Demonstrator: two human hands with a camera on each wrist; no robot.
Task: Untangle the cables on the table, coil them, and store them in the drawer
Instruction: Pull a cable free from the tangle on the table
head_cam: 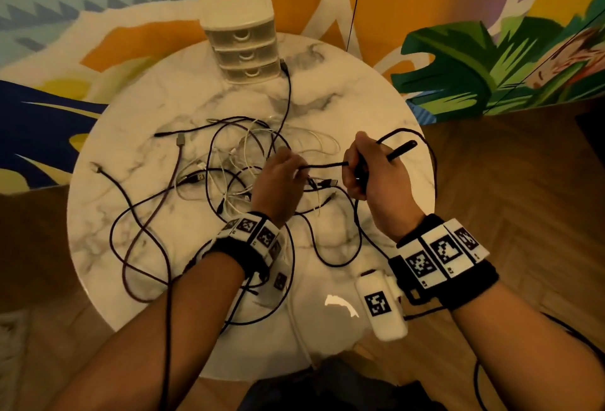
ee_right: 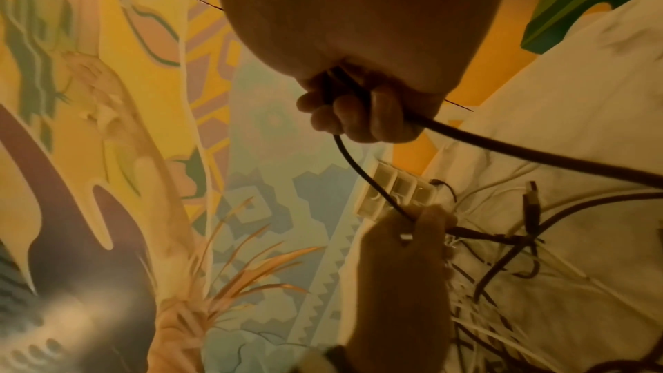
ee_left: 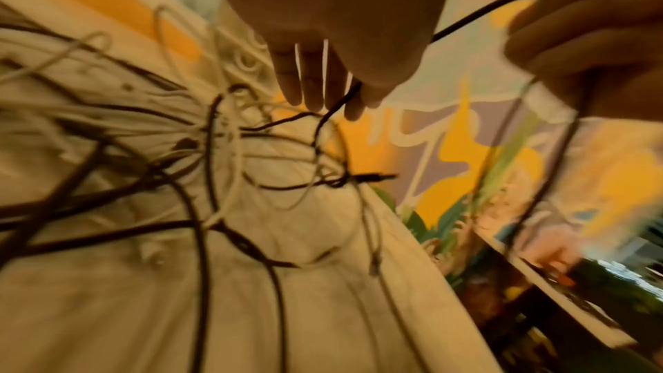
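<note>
A tangle of black and white cables (head_cam: 235, 161) lies spread over the round marble table (head_cam: 147, 106). My right hand (head_cam: 360, 168) is fisted round a black cable (head_cam: 322, 165), whose plug end (head_cam: 406, 147) sticks out to the right of the fist. The cable's taut stretch runs left to my left hand (head_cam: 281, 174), which pinches it just above the tangle. In the left wrist view the cable (ee_left: 340, 107) passes the left fingertips (ee_left: 312, 90). The right wrist view shows the fist (ee_right: 358, 112) closed on the cable (ee_right: 362, 175). A small white three-drawer unit (head_cam: 244, 50) stands at the table's far edge, drawers closed.
Loose dark cable loops (head_cam: 137, 240) trail over the table's left and near parts, some under my left forearm. One loop (head_cam: 429, 161) hangs past the right rim. Wooden floor (head_cam: 507, 181) surrounds the table; a painted wall (head_cam: 491, 1) rises behind it.
</note>
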